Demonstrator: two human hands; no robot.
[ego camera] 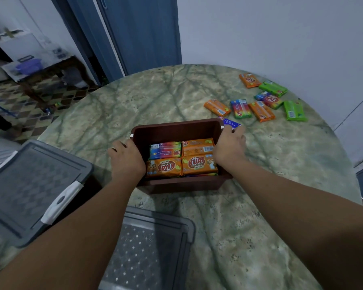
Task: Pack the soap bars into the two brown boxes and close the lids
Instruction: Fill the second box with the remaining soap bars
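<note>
Hands, left (pixel 126 159) and right (pixel 230 147), grip the box (pixel 176 130), seemingly full; next, fetch a lid (pixel 147 248).

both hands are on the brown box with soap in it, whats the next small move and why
Probably let go with the right hand and reach for the nearest loose soap bar, the blue one just behind the box's right corner. The brown box shows four bars on top with empty space behind them, other bars still lie on the table, and the grey lid is off. The left hand can steady the box.
</note>
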